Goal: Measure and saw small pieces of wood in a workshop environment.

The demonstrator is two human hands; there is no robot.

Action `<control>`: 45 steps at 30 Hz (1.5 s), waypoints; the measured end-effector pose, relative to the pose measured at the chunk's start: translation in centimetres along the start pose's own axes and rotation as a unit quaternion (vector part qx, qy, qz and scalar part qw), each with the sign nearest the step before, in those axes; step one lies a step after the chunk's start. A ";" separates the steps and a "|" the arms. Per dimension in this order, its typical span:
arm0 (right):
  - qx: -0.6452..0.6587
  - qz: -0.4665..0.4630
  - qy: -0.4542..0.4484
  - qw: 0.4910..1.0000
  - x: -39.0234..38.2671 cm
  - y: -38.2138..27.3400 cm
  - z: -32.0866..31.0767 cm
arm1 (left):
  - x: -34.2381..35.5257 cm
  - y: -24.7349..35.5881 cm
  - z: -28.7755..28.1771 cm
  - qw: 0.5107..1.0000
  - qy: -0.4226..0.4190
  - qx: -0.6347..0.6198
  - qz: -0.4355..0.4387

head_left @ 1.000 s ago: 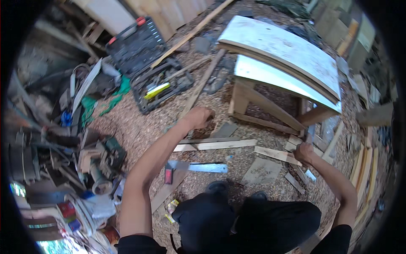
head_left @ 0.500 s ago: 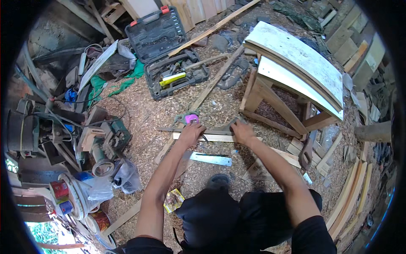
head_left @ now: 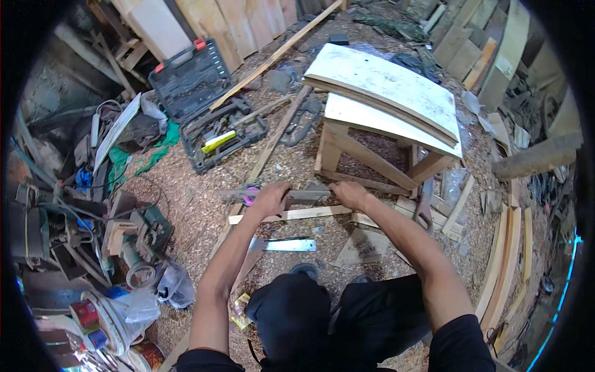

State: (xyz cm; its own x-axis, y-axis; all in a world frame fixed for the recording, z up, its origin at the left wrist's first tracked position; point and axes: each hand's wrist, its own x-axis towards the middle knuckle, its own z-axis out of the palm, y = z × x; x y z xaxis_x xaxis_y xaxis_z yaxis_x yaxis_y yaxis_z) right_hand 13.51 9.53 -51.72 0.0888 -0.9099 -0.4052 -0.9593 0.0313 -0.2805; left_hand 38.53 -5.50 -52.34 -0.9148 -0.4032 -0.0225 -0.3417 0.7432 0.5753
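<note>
Between my hands is a long dark grey-brown strip (head_left: 304, 196), wedge-shaped near its right end; its exact kind is unclear. My left hand (head_left: 271, 199) is closed round its middle, with a small dark piece showing under the fingers. The fingers of my right hand (head_left: 351, 194) grip its right end. A purple tape measure (head_left: 250, 196) sits beside my left hand, partly hidden by the strip. Just nearer to me lies a pale wooden batten (head_left: 310, 213). Closer to my knees are a flat metal blade like a ruler (head_left: 288, 245) and a thin dark pencil-like stick (head_left: 291, 238).
An open tool case (head_left: 197, 162) lies at the far left. A white-topped wooden stand (head_left: 390, 127) is at the far right, a handsaw (head_left: 424, 208) beside it. Machinery (head_left: 139, 248) and buckets (head_left: 111, 313) line the left; long boards (head_left: 501, 266) lie right. Wood shavings cover the ground.
The view has swung to the right. Both hands have shifted right relative to the tape measure, and the strip now sits farther from the pale batten.
</note>
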 end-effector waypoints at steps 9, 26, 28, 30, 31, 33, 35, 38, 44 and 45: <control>-0.007 0.051 -0.013 0.999 -10.5 7.9 -0.3 | 5.5 3.2 0.2 0.981 -0.115 0.071 0.142; 0.229 0.320 0.030 0.919 -27.4 6.7 5.7 | 10.3 12.5 5.0 0.931 -0.318 0.059 0.172; 0.340 0.448 0.066 0.824 -30.4 4.7 4.0 | 9.2 14.2 2.7 0.936 -0.345 0.069 0.012; 0.371 0.471 0.100 0.795 -35.3 1.6 1.4 | 7.9 19.5 -1.3 0.939 -0.342 0.020 -0.016; 0.397 0.484 0.141 0.767 -37.5 -0.1 -0.6 | 7.1 22.0 -4.2 0.943 -0.328 -0.023 -0.047; 0.338 0.467 0.189 0.795 -40.5 -4.0 -4.1 | 2.6 21.3 -8.8 0.947 -0.306 -0.033 -0.092; 0.317 0.504 0.145 0.790 -48.0 -7.4 -4.0 | 1.4 27.6 -12.7 0.943 -0.310 -0.044 -0.111; 0.359 0.531 0.127 0.757 -53.5 -10.9 -7.8 | -4.1 28.6 -18.8 0.932 -0.306 -0.089 -0.174; 0.515 0.517 0.044 0.682 -60.7 -16.4 -17.9 | -9.8 31.7 -28.4 0.859 -0.193 -0.268 -0.391; 0.511 0.515 0.050 0.686 -61.0 -16.3 -20.7 | -8.8 33.3 -30.2 0.861 -0.186 -0.271 -0.387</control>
State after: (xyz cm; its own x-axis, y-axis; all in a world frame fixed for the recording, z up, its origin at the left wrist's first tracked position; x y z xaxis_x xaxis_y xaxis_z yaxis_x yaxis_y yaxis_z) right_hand 18.13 55.92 -4.40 -0.5632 -0.2099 -0.7992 0.1941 0.9065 -0.3748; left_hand 41.69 6.66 -8.34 -0.4974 -0.3916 -0.7741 -0.8226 -0.0705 0.5642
